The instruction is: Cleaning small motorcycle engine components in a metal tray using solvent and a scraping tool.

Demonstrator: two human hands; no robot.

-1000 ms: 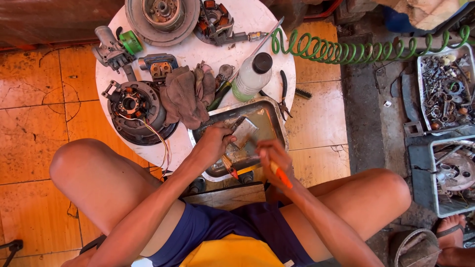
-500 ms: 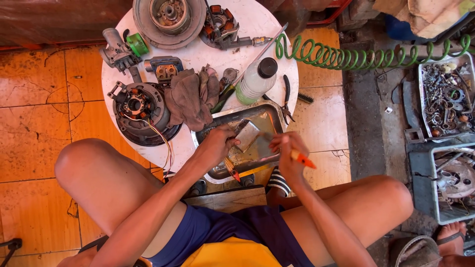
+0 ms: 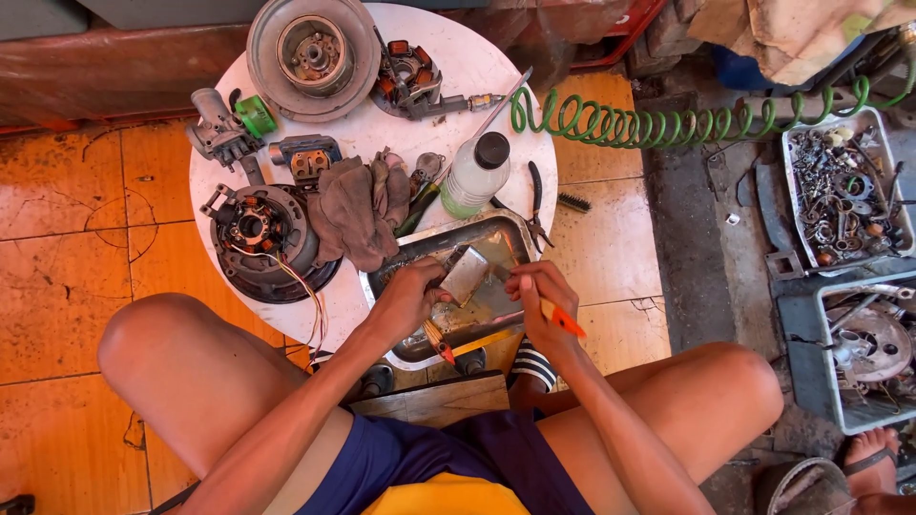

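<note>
My left hand point(image 3: 412, 298) holds a small flat grey metal part point(image 3: 466, 275) over a shallow metal tray point(image 3: 401, 259) at the near edge of a round white table point(image 3: 458, 76). My right hand point(image 3: 542, 303) grips an orange-handled brush point(image 3: 561, 320), its working end by the part. Another orange-tipped tool point(image 3: 437, 341) lies in the tray below my left hand. My bare knees flank the table.
On the table: a brown rag point(image 3: 355, 210), a white bottle with black cap point(image 3: 476, 175), pliers point(image 3: 535, 202), two round engine parts point(image 3: 262, 234) point(image 3: 312, 54), a carburetor point(image 3: 218, 129). A green coiled hose point(image 3: 668, 122) runs right. Grey bins of metal parts point(image 3: 840, 195) stand on the floor.
The view shifted, so the table sits slightly lower in the frame. My right hand with the brush moved up and closer to the metal part.
</note>
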